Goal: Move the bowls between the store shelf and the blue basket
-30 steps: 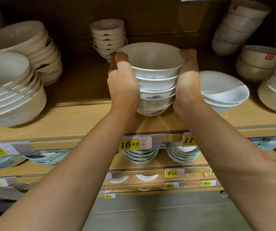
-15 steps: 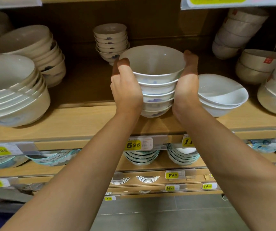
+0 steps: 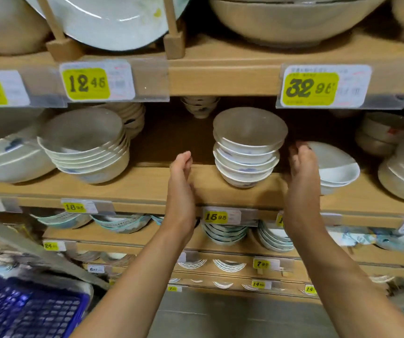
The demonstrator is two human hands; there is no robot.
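Bowls (image 3: pixel 246 152) stack nested on the shelf (image 3: pixel 147 185) between left hand (image 3: pixel 181 184) and right hand (image 3: pixel 302 176), both hands spread, holding nothing

Glossy glazed ceramic bowls (image 3: pixel 246 152) before me — smooth, white; the shelf (image 3: pixel 147 186) is matt pale wood; the basket (image 3: pixel 28 311) — blue plastic mesh.

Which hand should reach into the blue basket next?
Probably the left hand: the blue basket sits low on its side, while the right hand is beyond the bowl stack. Both hold nothing.
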